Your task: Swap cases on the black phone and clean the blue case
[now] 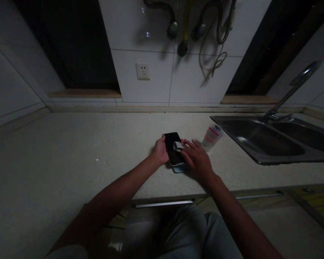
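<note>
A black smartphone [173, 154] is held by its left edge in my left hand [160, 150], fingers wrapped round it, just above the countertop. My right hand [198, 156] reaches over from the right, its fingers closed on a small white wipe [178, 145] that touches the dark screen. A light blue flat thing [179, 168] shows under the phone's lower end; its kind is hard to make out. Just past my right hand, a clear plastic container with pink-red markings [212, 136] stands on the counter, slightly blurred.
The pale countertop [70, 154] runs along a tiled wall with a socket [143, 71]. A double steel sink [259, 158] with a tall faucet [294, 86] is set in at the right. Hoses and pipes [172, 28] hang on the wall. A drawer handle [163, 204] sits below the front edge.
</note>
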Demonstrator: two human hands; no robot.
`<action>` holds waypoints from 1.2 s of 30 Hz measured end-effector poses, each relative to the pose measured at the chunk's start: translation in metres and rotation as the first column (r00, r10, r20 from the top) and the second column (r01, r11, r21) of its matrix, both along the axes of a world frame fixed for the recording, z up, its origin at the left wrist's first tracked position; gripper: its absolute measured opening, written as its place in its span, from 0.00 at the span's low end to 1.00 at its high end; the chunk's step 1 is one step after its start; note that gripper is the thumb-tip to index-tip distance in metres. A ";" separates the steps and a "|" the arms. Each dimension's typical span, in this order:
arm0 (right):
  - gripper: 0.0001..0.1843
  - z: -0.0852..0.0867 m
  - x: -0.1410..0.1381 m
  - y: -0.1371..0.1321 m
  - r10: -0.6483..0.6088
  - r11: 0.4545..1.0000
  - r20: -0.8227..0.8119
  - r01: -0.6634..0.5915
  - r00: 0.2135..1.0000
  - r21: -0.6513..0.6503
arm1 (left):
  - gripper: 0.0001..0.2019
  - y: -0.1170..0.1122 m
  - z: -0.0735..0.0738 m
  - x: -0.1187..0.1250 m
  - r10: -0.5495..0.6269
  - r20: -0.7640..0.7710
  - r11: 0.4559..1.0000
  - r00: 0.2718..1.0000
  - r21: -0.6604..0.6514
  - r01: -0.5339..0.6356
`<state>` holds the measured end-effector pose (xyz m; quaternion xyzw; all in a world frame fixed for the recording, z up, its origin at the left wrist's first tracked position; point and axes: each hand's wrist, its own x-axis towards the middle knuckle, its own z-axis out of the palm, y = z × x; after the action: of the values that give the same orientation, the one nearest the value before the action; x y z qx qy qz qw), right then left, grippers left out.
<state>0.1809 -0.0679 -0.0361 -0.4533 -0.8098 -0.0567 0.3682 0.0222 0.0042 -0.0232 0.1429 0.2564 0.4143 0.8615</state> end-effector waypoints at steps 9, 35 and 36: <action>0.28 -0.002 -0.006 0.022 -0.147 0.969 0.008 0.145 0.989 -0.202 | 0.35 -0.007 -0.002 0.002 -0.247 0.093 0.969 0.964 0.038 0.245; 0.28 -0.011 0.015 -0.020 0.032 0.976 0.071 -0.016 0.997 -0.218 | 0.29 0.001 -0.001 -0.002 -0.126 0.045 0.992 0.991 0.001 0.126; 0.29 -0.011 0.015 -0.015 0.004 0.975 0.038 0.005 0.999 -0.223 | 0.30 0.001 -0.001 -0.002 -0.143 0.038 0.990 0.989 0.003 0.143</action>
<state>0.1959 -0.0830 -0.0470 -0.4908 -0.8178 0.0258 0.2995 0.0199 0.0055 -0.0242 0.1530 0.2290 0.3540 0.8938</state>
